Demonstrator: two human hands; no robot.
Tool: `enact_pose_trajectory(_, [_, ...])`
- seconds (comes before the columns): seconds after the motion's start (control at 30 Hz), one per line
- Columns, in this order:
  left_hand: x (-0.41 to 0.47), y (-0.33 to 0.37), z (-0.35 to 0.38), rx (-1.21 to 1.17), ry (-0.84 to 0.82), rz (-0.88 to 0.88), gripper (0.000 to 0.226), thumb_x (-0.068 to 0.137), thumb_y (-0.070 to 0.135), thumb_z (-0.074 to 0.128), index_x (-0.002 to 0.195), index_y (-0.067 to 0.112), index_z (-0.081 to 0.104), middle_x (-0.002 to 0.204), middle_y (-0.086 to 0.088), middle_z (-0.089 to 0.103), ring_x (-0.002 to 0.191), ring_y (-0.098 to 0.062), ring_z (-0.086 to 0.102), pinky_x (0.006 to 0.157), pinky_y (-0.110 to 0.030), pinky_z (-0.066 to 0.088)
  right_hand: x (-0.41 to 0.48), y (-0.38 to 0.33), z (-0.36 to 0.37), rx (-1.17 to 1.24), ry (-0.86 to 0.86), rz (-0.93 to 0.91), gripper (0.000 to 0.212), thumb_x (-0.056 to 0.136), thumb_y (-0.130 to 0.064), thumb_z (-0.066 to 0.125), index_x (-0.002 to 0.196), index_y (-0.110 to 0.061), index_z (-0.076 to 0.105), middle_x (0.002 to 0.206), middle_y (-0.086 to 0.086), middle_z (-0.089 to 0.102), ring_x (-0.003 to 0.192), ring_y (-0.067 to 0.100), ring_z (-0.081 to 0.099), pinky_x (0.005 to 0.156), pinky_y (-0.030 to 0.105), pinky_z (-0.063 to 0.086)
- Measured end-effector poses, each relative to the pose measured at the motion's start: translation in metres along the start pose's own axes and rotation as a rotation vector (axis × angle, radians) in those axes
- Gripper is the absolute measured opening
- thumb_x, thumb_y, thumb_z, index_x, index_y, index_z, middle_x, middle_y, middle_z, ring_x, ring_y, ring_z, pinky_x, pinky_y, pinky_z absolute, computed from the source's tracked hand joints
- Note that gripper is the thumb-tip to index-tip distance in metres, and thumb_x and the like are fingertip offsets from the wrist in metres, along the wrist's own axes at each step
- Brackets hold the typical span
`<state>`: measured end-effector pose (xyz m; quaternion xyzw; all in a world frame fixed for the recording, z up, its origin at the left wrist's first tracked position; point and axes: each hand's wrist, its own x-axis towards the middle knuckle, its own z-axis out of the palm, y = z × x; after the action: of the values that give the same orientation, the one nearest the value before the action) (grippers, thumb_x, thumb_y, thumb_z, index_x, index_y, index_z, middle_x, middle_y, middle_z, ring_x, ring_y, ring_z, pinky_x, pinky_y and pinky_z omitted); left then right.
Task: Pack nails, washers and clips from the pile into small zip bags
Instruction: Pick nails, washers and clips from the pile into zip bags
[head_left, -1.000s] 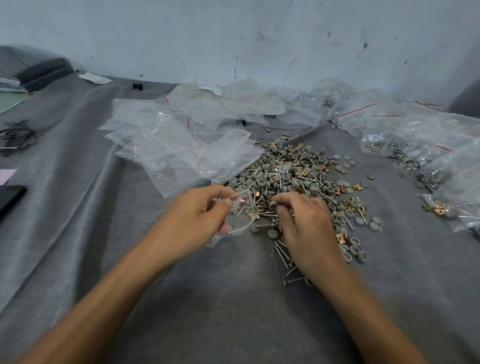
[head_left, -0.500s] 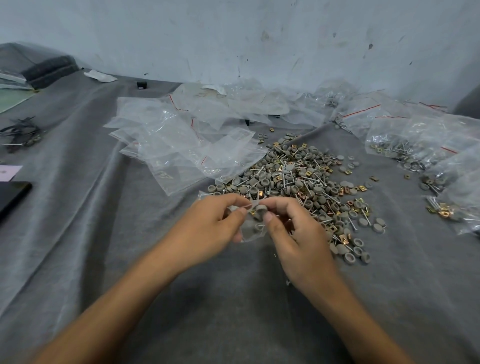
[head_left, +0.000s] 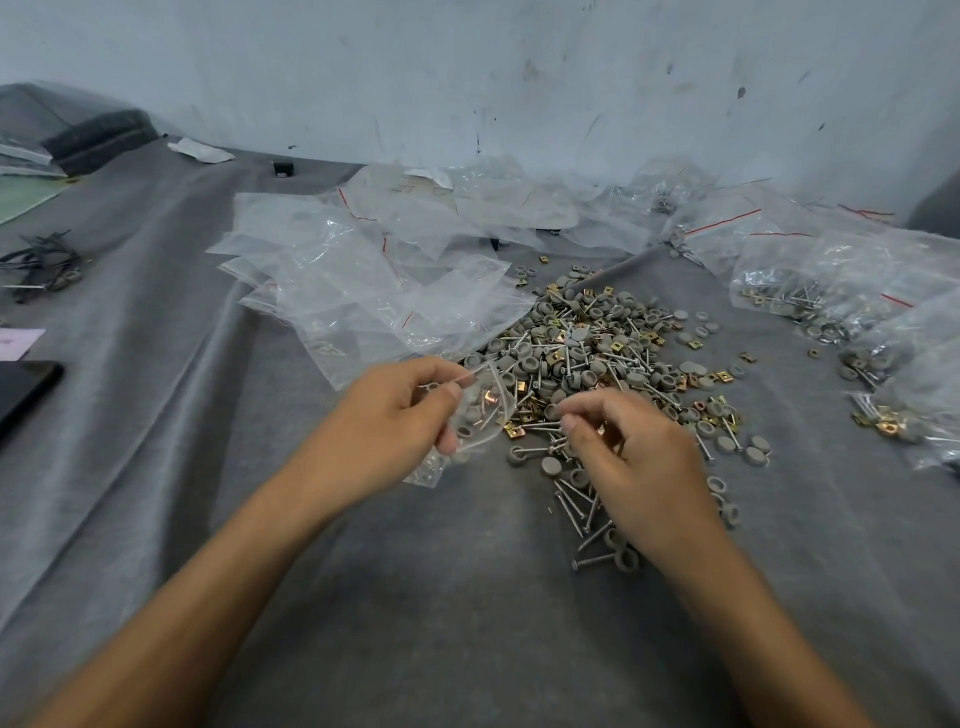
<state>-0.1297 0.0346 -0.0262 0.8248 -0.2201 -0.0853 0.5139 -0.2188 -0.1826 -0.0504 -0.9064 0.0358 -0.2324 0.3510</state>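
Two hands sit nearest: the left hand (head_left: 395, 415) pinches a small zip bag (head_left: 485, 415) of parts, and the right hand (head_left: 641, 462) curls its fingers at the near edge of the pile (head_left: 597, 353), grasp unclear. Beyond the pile, empty bags (head_left: 363, 275) lie at eleven o'clock and filled bags (head_left: 831, 291) at two.

Readable text: none anywhere in view.
Pale sheet (head_left: 408, 188), behind the pile (head_left: 597, 353): faint scribble, too blurred to read.
Pink slip (head_left: 18, 343), far left of the pile: faint marks, illegible.
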Motion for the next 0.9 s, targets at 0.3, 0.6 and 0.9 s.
enact_pose_trajectory(0.3, [-0.001,0.002,0.000,0.020,-0.005,-0.002,0.019,0.104,0.026,0.051,0.112,0.032,0.068,0.060,0.005,0.068,0.040,0.000,0.041,0.044,-0.015,0.035,-0.009,-0.006,0.017,-0.397,-0.158,-0.134,0.015,0.098,-0.039,0.058,0.107,-0.031,0.067,0.103,-0.015,0.060,0.097,0.008,0.045,0.090,0.031,0.041])
enact_pose_trajectory(0.6, [-0.001,0.001,-0.001,0.034,-0.009,0.011,0.018,0.104,0.030,0.051,0.110,0.036,0.067,0.061,0.005,0.069,0.042,-0.001,0.043,0.046,-0.015,0.036,-0.010,-0.004,0.018,-0.517,-0.194,-0.073,0.030,0.100,-0.044,0.051,0.123,-0.032,0.067,0.108,-0.011,0.059,0.101,0.013,0.044,0.091,0.032,0.038])
enact_pose_trajectory(0.9, [-0.002,0.001,0.000,0.066,-0.006,0.027,0.020,0.104,0.027,0.051,0.112,0.035,0.067,0.060,0.007,0.069,0.040,0.003,0.044,0.045,-0.011,0.035,-0.012,-0.009,0.022,-0.519,-0.222,-0.090,0.038,0.101,-0.041,0.047,0.137,-0.034,0.058,0.110,-0.005,0.056,0.102,0.018,0.046,0.091,0.037,0.042])
